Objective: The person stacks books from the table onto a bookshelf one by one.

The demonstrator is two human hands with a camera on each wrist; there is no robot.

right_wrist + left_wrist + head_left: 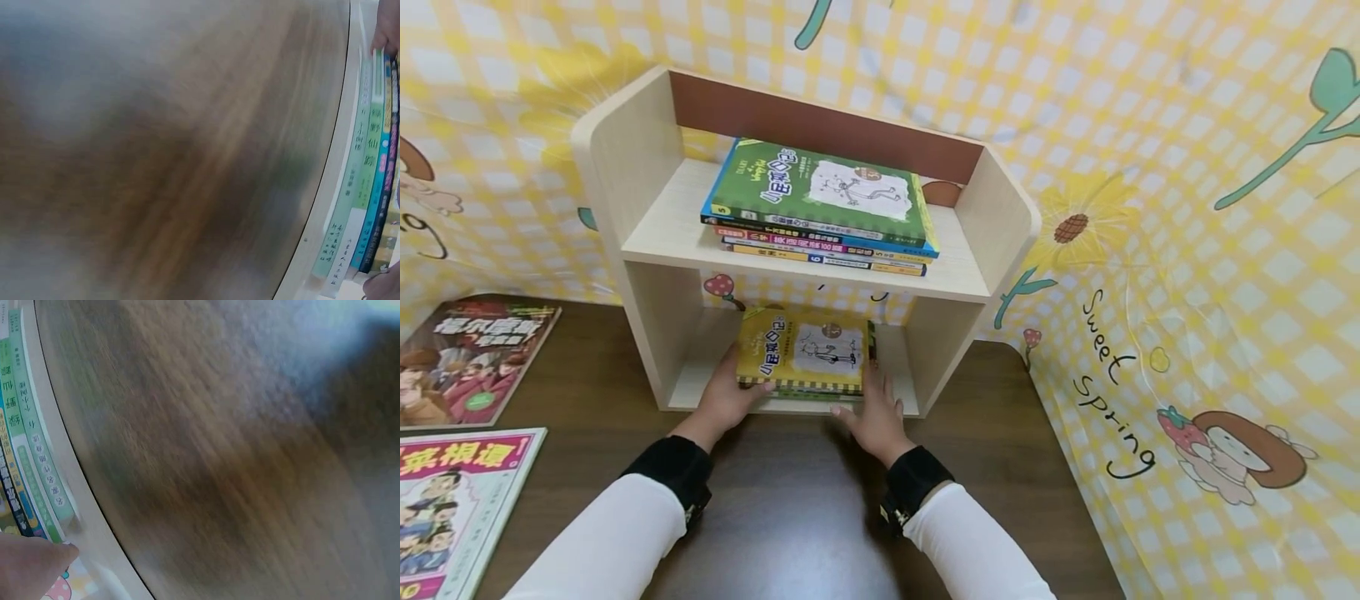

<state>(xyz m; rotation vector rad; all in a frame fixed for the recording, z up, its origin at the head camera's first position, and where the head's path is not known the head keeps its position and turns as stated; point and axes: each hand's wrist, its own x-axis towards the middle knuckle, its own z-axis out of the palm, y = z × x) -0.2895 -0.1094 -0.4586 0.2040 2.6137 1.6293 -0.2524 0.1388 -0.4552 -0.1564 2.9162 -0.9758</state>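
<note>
A stack of books lies on the lower shelf, topped by a yellow comic-style book (808, 343). At its front left corner my left hand (726, 398) grips the stack, thumb across the front and fingers hidden along the side. My right hand (880, 421) rests against the right end, fingers extended along that side and thumb out in front. Both wrist views show the spines close up: a pale green book (353, 175) at the bottom, a green book (15, 381) over it, then blue and black ones. The left thumb (59, 555) touches the spine ends.
The two-tier wooden shelf (1011, 196) stands against a yellow checked cloth (1120, 108). Its upper tier bears another book stack topped by a green book (820, 187). Two magazines, one dark (475, 358) and one pink-bordered (463, 492), lie left on the brown table (1007, 467).
</note>
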